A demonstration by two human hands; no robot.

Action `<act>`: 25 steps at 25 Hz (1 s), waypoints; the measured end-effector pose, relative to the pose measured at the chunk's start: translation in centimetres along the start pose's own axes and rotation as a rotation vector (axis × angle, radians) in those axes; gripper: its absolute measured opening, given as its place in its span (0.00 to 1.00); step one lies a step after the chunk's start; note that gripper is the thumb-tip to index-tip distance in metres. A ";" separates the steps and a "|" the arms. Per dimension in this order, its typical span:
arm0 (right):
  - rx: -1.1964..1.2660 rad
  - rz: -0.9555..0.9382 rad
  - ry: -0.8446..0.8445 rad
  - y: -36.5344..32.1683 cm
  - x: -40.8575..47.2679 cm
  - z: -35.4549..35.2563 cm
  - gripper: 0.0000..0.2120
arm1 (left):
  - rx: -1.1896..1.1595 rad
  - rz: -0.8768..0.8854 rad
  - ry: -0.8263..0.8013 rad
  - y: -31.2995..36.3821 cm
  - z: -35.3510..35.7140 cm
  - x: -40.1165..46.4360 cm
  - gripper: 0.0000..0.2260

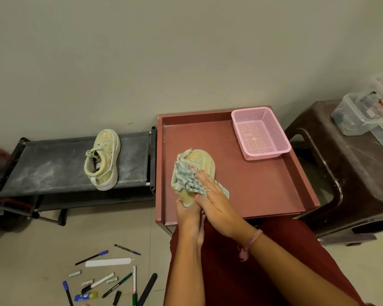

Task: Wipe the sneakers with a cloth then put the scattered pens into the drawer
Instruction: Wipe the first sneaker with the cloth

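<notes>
Two sneakers appear in the head view: one sneaker [199, 164] lies near the front-left corner of the red desk [252, 184]; the second sneaker [103, 160] rests on the dark shoe rack [53, 164]. The left hand [187, 214] grips the heel, fingers curled round it. The right hand [210, 193] presses the soft, pliable cloth [186, 177] onto the upper with fingers straight. The shoe looks light and semi-stiff, so the heel probably gives the firmest hold. Scattered pens [111, 281] lie on the floor.
</notes>
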State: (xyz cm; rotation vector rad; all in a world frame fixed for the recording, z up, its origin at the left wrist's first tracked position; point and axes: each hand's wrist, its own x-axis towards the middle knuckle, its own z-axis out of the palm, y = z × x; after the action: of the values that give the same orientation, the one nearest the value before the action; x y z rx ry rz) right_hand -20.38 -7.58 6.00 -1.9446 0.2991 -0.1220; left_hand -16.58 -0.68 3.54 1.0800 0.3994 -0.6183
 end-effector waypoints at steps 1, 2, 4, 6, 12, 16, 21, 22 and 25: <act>-0.015 -0.022 -0.006 0.7 -0.2 -0.3 0.23 | -0.004 0.000 0.013 0.0 0.0 0.0 0.13; -0.020 -0.024 0.000 1.5 0.0 -0.8 0.23 | -0.030 -0.006 0.015 0.1 0.0 0.0 0.14; -0.027 0.005 0.069 3.8 1.8 -1.7 0.21 | -0.101 -0.026 0.004 0.2 0.1 0.0 0.16; -0.031 0.112 0.123 5.5 5.1 -2.6 0.22 | -0.084 -0.045 0.020 0.2 0.2 0.0 0.15; -0.070 0.240 0.216 3.1 5.6 -0.9 0.30 | -0.078 -0.035 0.048 0.3 0.1 0.2 0.14; -0.031 0.138 0.212 1.5 -0.6 1.4 0.23 | -0.054 -0.068 0.056 0.3 -0.2 0.3 0.16; -0.226 0.269 0.241 5.4 8.2 -2.8 0.20 | -0.157 -0.061 0.047 0.4 0.3 0.2 0.15; -0.215 0.373 0.248 5.7 9.9 -3.8 0.16 | -0.159 -0.065 0.056 0.4 0.2 0.2 0.15; -0.215 0.396 0.166 6.4 11.4 -5.2 0.13 | -0.185 -0.073 0.061 0.4 0.0 0.4 0.16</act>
State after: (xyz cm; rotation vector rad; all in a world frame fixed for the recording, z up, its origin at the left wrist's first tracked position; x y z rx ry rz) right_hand -11.51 -17.60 1.50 -2.0496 0.8282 0.0101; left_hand -16.00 -0.64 3.57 0.9126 0.5408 -0.6015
